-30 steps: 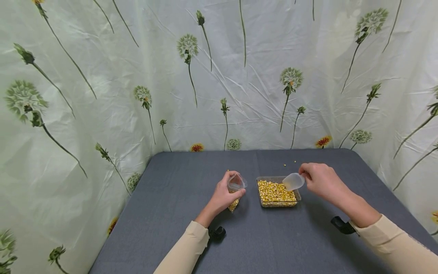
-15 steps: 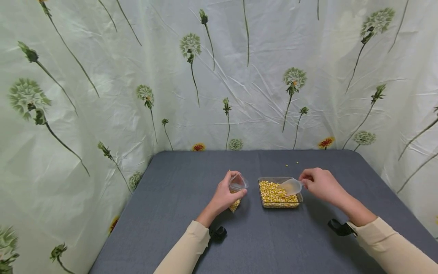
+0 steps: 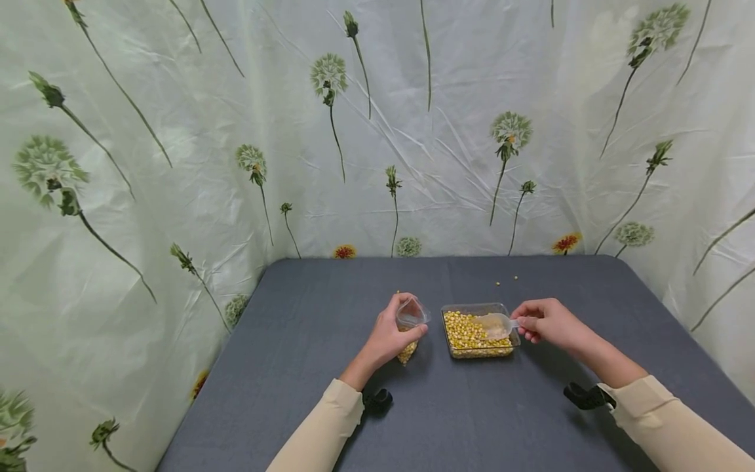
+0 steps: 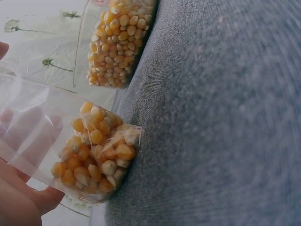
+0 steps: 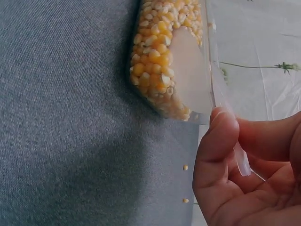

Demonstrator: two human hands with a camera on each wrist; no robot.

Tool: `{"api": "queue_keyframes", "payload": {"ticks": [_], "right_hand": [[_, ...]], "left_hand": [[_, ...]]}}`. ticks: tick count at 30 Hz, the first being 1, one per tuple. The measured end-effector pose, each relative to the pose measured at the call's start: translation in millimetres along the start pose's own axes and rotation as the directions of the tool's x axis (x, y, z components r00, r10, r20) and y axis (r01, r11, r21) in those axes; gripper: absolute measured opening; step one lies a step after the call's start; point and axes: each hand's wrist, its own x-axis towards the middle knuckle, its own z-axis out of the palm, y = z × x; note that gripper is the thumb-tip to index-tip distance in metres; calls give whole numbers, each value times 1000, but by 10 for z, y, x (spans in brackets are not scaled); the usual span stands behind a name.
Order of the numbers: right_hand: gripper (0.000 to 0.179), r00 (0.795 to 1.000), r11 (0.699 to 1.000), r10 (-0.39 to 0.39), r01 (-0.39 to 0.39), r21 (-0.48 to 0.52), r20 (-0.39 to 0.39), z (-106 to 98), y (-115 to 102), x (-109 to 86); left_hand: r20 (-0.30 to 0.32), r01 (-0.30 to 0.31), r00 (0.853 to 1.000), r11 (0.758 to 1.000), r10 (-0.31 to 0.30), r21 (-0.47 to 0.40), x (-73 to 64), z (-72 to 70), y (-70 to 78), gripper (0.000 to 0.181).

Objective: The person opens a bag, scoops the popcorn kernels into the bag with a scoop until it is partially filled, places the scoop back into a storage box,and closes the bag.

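Note:
My left hand [image 3: 389, 336] grips a clear plastic bag [image 3: 413, 312] near its top, the mouth spread wide. Corn kernels [image 4: 96, 155] fill the bottom of the bag, which stands on the table. To its right is a clear rectangular container [image 3: 479, 307] full of yellow and white corn kernels [image 3: 463, 330]. The right hand [image 3: 551, 321] pinches the handle of a translucent scoop [image 3: 495, 326] between thumb and fingers. In the right wrist view the bowl of the scoop [image 5: 190, 70] is sunk among the kernels, its front end hidden by them.
A grey cloth covers the table [image 3: 330, 295]. Two loose kernels [image 3: 498, 283] lie behind the container on the right. A white curtain [image 3: 283, 118] printed with dandelions hangs behind and beside the table. Each wrist carries a black strap [image 3: 585, 396].
The right hand has lowered and tilted the scoop, from above the container's right side down into the kernels. My left hand keeps holding the bag in about the same place.

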Motion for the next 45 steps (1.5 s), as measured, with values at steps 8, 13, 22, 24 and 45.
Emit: {"api": "queue_keyframes", "payload": {"ticks": [8, 13, 22, 24, 45], "right_hand": [[29, 997, 981, 52, -62, 185, 55, -50, 108, -17], [31, 991, 936, 97, -121, 331, 90, -55, 217, -36], [32, 994, 918, 102, -110, 382, 41, -113, 192, -72], [32, 994, 921, 101, -105, 375, 31, -132, 183, -75], [32, 999, 927, 39, -38, 374, 6, -124, -135, -39]], "left_hand": [[-1, 0, 1000, 1000, 0, 23, 13, -3, 19, 48], [-3, 9, 1000, 1000, -9, 27, 3, -5, 7, 49], [-2, 13, 1000, 1000, -13, 19, -23, -12, 6, 51], [-3, 9, 1000, 1000, -9, 22, -26, -11, 5, 51], [24, 48, 999, 998, -49, 29, -3, 22, -1, 56]]}}
